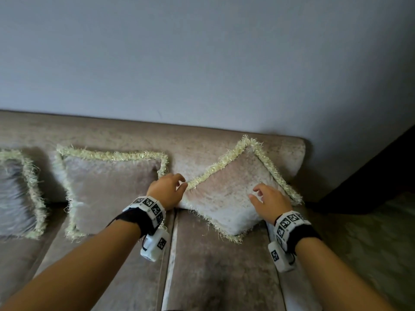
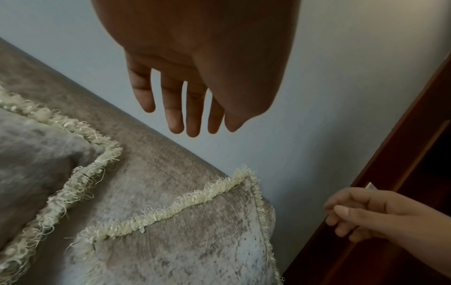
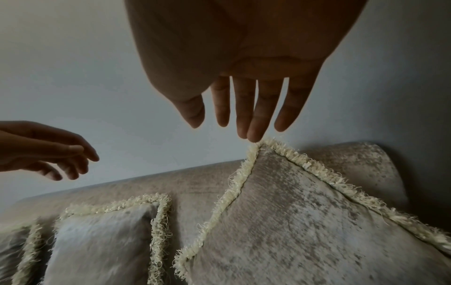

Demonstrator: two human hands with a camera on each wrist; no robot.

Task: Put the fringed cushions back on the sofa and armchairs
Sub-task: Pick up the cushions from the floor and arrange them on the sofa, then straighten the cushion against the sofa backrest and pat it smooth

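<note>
Both my left hand [image 1: 167, 190] and right hand [image 1: 270, 204] hovered slack-fingered, gripping nothing, over the tilted cushion [image 1: 235, 194] leaning corner-up against the sofa [image 1: 213, 265] back, so squaring it probably wanted gentle nudges at opposite corners.

Far-left cushion [image 1: 18, 194] cut by the head view's left edge; sofa [image 1: 213, 265] seat cropped below.
</note>
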